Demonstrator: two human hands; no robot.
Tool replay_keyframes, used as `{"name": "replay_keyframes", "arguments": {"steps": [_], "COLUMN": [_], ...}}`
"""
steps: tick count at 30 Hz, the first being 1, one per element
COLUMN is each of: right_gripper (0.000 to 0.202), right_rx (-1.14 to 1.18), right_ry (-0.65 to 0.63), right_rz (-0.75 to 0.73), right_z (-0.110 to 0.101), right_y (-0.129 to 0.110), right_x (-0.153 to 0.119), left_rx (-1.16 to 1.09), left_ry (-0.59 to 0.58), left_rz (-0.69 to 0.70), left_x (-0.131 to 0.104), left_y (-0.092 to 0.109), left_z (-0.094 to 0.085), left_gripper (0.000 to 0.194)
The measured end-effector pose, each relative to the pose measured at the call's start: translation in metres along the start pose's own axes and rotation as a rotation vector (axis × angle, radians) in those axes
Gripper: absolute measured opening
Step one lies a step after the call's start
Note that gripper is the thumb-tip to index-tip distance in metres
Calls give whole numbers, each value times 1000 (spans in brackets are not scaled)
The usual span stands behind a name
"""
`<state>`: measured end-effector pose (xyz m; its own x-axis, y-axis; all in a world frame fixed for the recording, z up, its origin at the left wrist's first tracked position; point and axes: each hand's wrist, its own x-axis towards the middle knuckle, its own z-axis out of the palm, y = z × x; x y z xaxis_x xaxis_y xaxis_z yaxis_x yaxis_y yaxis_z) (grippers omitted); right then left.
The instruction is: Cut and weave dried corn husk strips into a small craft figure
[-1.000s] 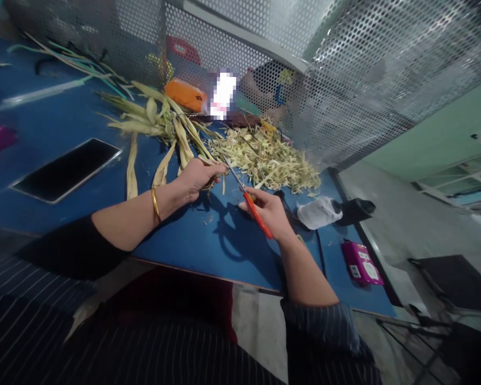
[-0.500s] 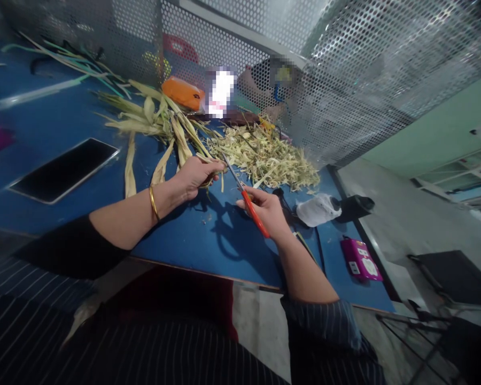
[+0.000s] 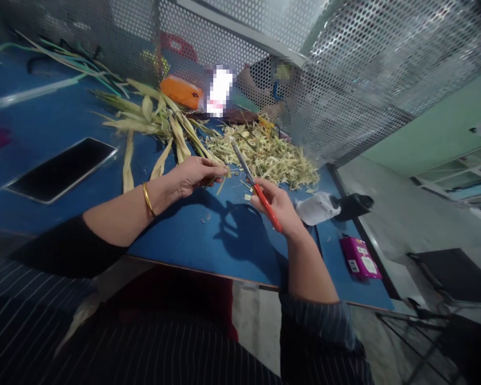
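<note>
My left hand (image 3: 200, 175) pinches a pale strip that looks like dried corn husk, with its end poking past the fingertips. Red-handled scissors (image 3: 262, 200) are gripped in my right hand (image 3: 278, 206), their blades pointing up and away, a short gap to the right of my left fingers. Behind my left hand lies a bunch of long pale husks (image 3: 156, 115). Beyond the scissors spreads a heap of cut husk pieces (image 3: 268, 155). A few small snippets lie on the blue table (image 3: 172, 235) between my hands.
A dark-screened phone or tablet (image 3: 62, 170) lies at left. An orange packet (image 3: 181, 92) and a blurred-out bright screen stand at the back by a perforated metal panel (image 3: 220, 40). On the right are a white wrapped bundle (image 3: 317, 208) and a purple pack (image 3: 361, 258).
My right hand and the scissors have moved right, away from my left hand. The left hand stays nearly in place, still pinching the husk strip.
</note>
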<state>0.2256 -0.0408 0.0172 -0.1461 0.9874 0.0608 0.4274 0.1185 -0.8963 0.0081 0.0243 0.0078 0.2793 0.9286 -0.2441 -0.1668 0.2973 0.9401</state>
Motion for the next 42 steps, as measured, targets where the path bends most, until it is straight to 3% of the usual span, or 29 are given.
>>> {"name": "replay_keyframes", "arguments": {"steps": [4, 11, 16, 30, 39, 42], "right_gripper": [55, 60, 60, 54, 56, 49], "right_rx": [-47, -87, -35, 19, -11, -42], "right_ry": [-55, -144, -182, -229, -184, -159], "right_rz": [14, 65, 106, 121, 133, 101], "right_z": [-7, -14, -12, -14, -13, -13], "right_y": [2, 7, 2, -10, -5, -3], "right_x": [2, 2, 0, -5, -4, -2], "left_rx": [-46, 96, 105, 196, 222, 214], "left_ry": [2, -36, -50, -32, -31, -22], "left_rz": [7, 60, 21, 11, 64, 62], "left_x": [2, -2, -3, -7, -4, -4], "left_y": [-1, 0, 0, 5, 2, 2], "left_z": [0, 1, 2, 5, 5, 6], "left_gripper": [5, 11, 14, 18, 16, 19]}}
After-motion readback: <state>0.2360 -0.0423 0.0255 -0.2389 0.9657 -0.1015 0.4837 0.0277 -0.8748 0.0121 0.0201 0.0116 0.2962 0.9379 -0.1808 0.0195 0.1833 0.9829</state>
